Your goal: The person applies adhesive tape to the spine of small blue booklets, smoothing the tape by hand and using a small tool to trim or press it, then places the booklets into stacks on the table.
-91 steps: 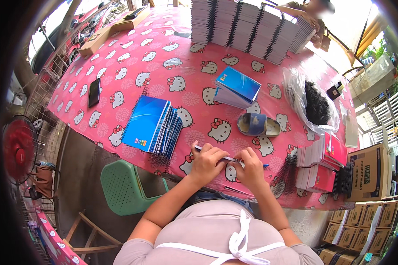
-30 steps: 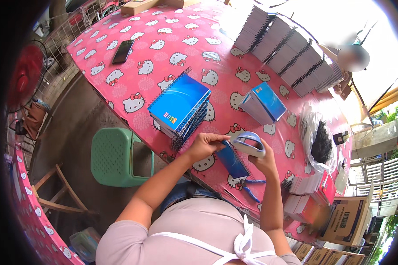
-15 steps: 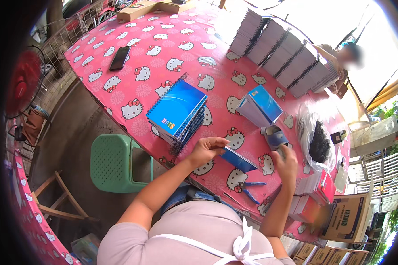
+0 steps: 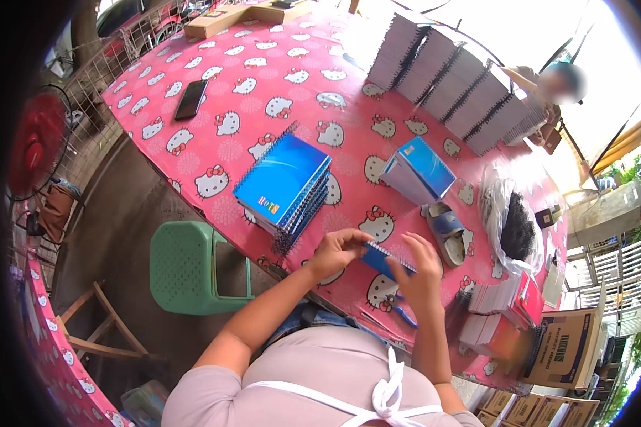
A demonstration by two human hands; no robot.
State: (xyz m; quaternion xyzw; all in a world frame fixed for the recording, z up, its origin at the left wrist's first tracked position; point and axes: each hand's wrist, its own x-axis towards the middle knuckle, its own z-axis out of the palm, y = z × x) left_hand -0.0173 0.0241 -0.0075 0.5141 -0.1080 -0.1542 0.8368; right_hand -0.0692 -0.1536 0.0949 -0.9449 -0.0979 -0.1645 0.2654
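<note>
A small blue spiral-bound notebook (image 4: 382, 260) is tilted with its coil edge up near the table's front. My left hand (image 4: 337, 253) pinches its left end between thumb and fingers. Over its right end is my right hand (image 4: 421, 274), thumb and fingers apart, partly covering the cover; no grip on it shows. A blue and grey slipper (image 4: 447, 231) lies just beyond my right hand. Blue-handled pliers (image 4: 404, 313) rest on the table, partly hidden under that hand.
Blue spiral notebooks (image 4: 285, 178) form a stack at left, with more blue-covered books (image 4: 417, 171) farther right. Tall rows of bound books (image 4: 449, 89) stand at the back, near another person. A plastic bag of black coils (image 4: 516, 228), red-covered stacks (image 4: 498, 297) and a carton (image 4: 559, 349) sit rightward.
My right hand has left the slipper and come left and nearer to the notebook. The slipper now lies flatter on the table. My left hand still holds the notebook.
</note>
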